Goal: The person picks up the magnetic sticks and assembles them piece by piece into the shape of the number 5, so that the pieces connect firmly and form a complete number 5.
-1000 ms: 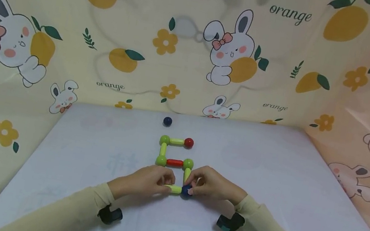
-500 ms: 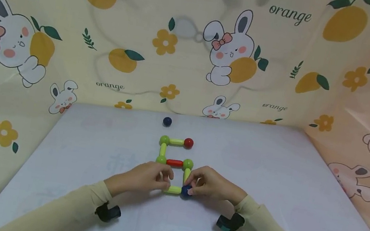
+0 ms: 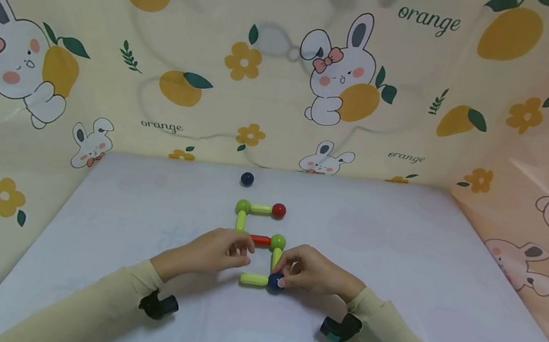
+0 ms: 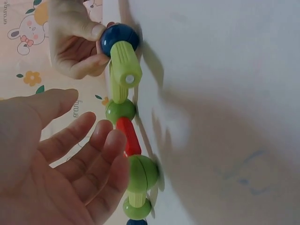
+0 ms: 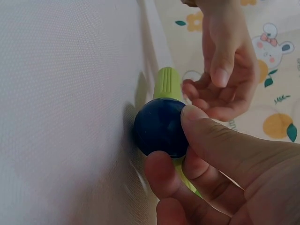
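A chain of magnetic balls and rods lies on the white table. My right hand (image 3: 318, 272) pinches the dark blue ball (image 5: 161, 127) at its near corner between thumb and fingers. From that ball a yellow-green rod (image 3: 253, 280) points left with its end free, and another yellow-green rod (image 3: 276, 258) runs back to a green ball (image 3: 277, 242). My left hand (image 3: 214, 250) holds nothing; its fingers are loosely bent above the table, left of the free rod. In the head view it covers a green ball and part of the red rod (image 4: 129, 136).
Farther back, the chain carries on through a yellow-green rod (image 3: 241, 220) and a green ball (image 3: 243, 206) to a red ball (image 3: 278, 211). A separate dark blue ball (image 3: 247, 179) sits near the table's far edge. A printed cloth (image 3: 266, 91) hangs behind the table.
My left hand has let go of the yellow-green rod and moved back and slightly left, leaving the rod's end exposed. My right hand has stayed at the dark blue ball.
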`<state>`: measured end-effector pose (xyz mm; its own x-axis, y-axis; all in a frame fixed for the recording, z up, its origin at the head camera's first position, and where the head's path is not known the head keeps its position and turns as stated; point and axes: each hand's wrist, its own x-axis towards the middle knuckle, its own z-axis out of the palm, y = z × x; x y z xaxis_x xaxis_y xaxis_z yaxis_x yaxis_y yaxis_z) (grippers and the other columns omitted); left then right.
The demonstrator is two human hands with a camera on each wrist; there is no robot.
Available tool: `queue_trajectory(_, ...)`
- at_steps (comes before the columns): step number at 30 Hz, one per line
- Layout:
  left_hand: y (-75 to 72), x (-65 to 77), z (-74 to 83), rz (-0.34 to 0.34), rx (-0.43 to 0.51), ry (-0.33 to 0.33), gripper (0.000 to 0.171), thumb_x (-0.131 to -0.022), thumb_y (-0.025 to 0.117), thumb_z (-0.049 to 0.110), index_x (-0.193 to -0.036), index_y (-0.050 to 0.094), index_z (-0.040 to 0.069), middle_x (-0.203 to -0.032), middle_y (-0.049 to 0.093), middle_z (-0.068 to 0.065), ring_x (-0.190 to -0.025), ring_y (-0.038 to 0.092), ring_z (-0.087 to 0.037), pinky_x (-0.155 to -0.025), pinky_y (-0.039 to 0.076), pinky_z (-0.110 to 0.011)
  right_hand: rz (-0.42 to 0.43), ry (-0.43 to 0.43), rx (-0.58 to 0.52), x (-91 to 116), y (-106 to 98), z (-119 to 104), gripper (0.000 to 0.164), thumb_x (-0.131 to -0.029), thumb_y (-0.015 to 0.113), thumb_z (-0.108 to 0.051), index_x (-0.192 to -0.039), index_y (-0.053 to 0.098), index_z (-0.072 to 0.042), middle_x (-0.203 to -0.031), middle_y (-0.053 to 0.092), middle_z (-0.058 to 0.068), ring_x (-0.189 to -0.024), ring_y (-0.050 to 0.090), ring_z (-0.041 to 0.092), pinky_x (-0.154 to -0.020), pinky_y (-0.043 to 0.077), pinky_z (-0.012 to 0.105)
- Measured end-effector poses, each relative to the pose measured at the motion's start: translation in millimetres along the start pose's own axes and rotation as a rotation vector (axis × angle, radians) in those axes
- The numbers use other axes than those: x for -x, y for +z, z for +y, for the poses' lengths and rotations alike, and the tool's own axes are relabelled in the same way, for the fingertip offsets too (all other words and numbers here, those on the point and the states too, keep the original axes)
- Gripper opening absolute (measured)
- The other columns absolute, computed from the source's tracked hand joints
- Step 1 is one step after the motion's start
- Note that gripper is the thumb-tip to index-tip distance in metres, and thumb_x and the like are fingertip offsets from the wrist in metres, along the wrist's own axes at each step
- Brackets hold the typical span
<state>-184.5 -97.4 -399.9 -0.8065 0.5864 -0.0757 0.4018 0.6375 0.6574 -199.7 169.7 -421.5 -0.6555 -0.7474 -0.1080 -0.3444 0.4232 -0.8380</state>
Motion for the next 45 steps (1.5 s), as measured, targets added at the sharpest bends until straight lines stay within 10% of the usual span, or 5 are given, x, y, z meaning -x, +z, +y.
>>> queue_trajectory(45,-49.9,-67.8,-65.1,0.296,0.134,-0.135,0.029,-0.102,0.058,0.016,-0.125,0.062,-0.001,-0.118,0.067,-0.016,-0.107,0.062,-0.029,-0.096,0.053,-0.041,-0.002,-0.006,0.003,1,0,0,0.015,-0.088,0.077,-0.007,-0.103,0.075,-0.004,-0.080,0.058,0.000,-0.077,0.054,0.010,-0.072,0.049,0.021)
